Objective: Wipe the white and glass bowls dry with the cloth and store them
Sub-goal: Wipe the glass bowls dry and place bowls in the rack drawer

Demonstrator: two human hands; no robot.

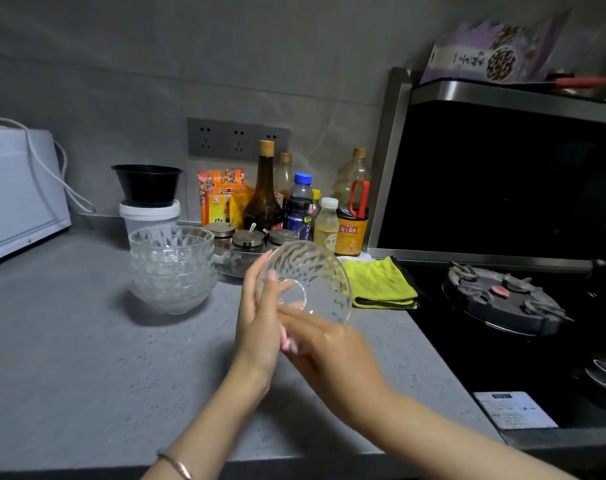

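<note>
left hand (260, 317) grips tilted glass bowl (315, 271) | right hand (332, 348) blurred at its lower edge, grip unclear | yellow cloth (381, 284) on tabletop (87, 358)

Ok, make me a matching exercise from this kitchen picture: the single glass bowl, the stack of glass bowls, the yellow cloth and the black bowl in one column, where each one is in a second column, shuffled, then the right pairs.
Things
1. single glass bowl
2. stack of glass bowls
3. yellow cloth
4. black bowl

Places
A. folded on the counter at the edge of the stove
B. on top of the white tub
C. held up, tilted, between the left hand and the right hand
D. standing on the counter, left of the hands

Pairs: 1-C, 2-D, 3-A, 4-B
</note>
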